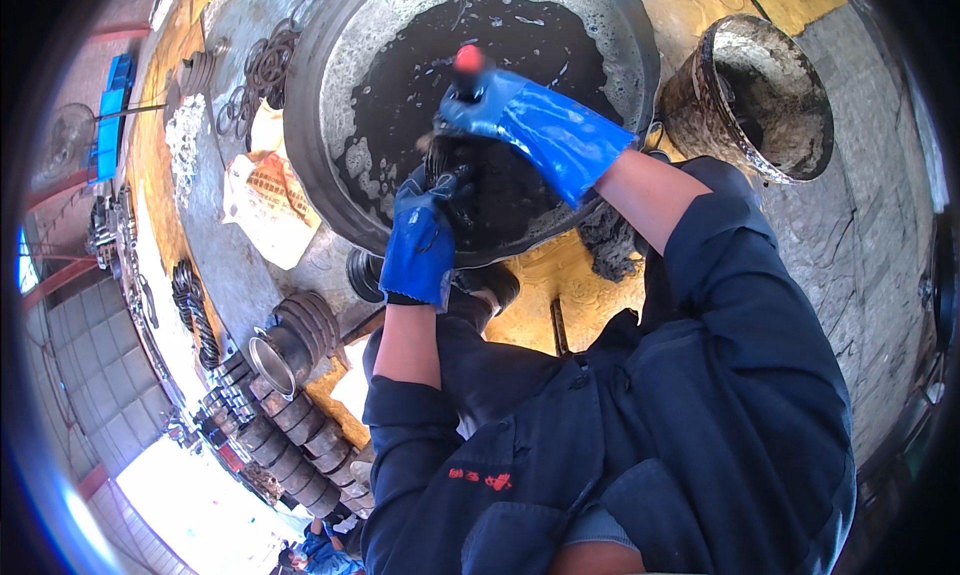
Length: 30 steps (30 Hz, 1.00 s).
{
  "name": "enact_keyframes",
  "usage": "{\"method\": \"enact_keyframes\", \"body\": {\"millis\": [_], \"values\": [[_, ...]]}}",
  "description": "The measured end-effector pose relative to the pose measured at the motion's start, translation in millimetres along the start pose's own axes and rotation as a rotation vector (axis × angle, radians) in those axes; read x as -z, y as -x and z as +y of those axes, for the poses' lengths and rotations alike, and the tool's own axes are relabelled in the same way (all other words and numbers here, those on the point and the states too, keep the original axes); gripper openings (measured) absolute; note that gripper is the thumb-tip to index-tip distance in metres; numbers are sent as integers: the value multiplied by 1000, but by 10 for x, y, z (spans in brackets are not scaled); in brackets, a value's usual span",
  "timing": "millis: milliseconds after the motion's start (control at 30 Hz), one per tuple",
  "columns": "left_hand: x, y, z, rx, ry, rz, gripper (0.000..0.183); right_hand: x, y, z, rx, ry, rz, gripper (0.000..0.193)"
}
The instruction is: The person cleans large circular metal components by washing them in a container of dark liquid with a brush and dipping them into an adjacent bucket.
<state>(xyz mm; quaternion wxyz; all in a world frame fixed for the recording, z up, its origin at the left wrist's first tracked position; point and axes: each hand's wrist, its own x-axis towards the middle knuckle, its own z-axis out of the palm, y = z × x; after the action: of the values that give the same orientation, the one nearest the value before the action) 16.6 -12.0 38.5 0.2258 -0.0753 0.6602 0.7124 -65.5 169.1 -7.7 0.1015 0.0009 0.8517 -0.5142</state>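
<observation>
A wide round tub (305, 125) holds dark liquid (400, 95) with pale foam round its edge. Over it, my right hand (485, 105), in a long blue rubber glove, is closed round a tool handle with a red end (468, 59); the tool's working end is blurred and hidden. Just below and nearer me, my left hand (425, 210), gloved the same way, grips a dark, wet, ridged part (438, 162). The two hands almost meet at this part. Its exact kind does not show.
A dirty metal bucket (690, 105) stands right of the tub. On the left lie a printed sack (270, 200) and dark rings (270, 65). Ribbed metal cylinders (300, 340) and rows of stacked round parts (290, 440) sit at lower left. Farther back is another person (325, 553).
</observation>
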Motion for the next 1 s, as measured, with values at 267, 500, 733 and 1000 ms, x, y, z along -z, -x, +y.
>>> {"method": "enact_keyframes", "body": {"millis": [267,500,733,1000], "values": [[52,-156,-94,308,120,-15,32,187,-57,265,-297,117,187,46],[-36,-257,-315,3,86,-27,35,500,-164,247,-294,32,388,46],[174,-101,-160,-19,-113,-53,33,424,-148,128,-197,-99,204,42],[175,192,44,-414,-563,-78,24,-10,161,-309,38,-255,-216,41]]}}
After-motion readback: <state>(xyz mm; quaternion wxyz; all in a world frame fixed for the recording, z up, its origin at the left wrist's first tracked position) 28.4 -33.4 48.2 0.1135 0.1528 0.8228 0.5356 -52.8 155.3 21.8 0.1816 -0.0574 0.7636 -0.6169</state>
